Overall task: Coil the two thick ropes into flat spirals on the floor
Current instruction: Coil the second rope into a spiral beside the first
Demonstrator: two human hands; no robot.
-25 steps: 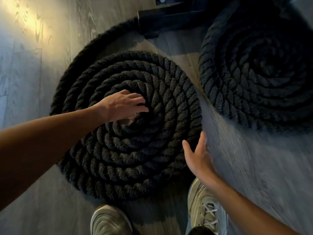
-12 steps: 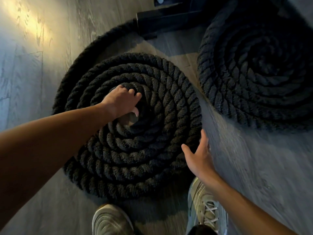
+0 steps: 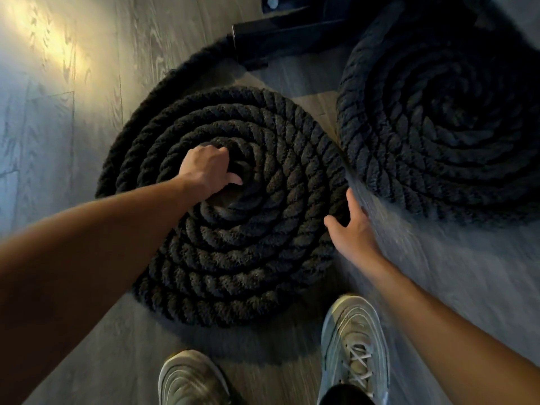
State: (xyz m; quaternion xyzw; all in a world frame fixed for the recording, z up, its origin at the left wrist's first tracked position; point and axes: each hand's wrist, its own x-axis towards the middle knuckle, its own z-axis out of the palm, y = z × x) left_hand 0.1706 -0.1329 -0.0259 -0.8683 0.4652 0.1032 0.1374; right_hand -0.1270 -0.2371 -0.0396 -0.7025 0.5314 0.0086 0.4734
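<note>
Two thick black ropes lie coiled as flat spirals on the grey wooden floor. The left coil (image 3: 248, 258) is in front of me, and its outer strand (image 3: 163, 80) runs off toward the top. My left hand (image 3: 206, 171) is at this coil's centre, fingers curled down into the innermost turns and gripping them. My right hand (image 3: 352, 229) is spread open against the coil's right outer edge, thumb on the rope. The right coil (image 3: 444, 133) lies apart at the upper right, touched by neither hand.
A black metal frame base (image 3: 280, 36) with a bolt stands at the top centre, between the two coils. My two grey sneakers (image 3: 353, 346) stand on the floor just below the left coil. A warm patch of light falls on the floor (image 3: 43, 39) at the upper left.
My left hand has drawn back from lying over the centre turns and curled its fingers into the middle. My right hand has slid a little further up the coil's right edge.
</note>
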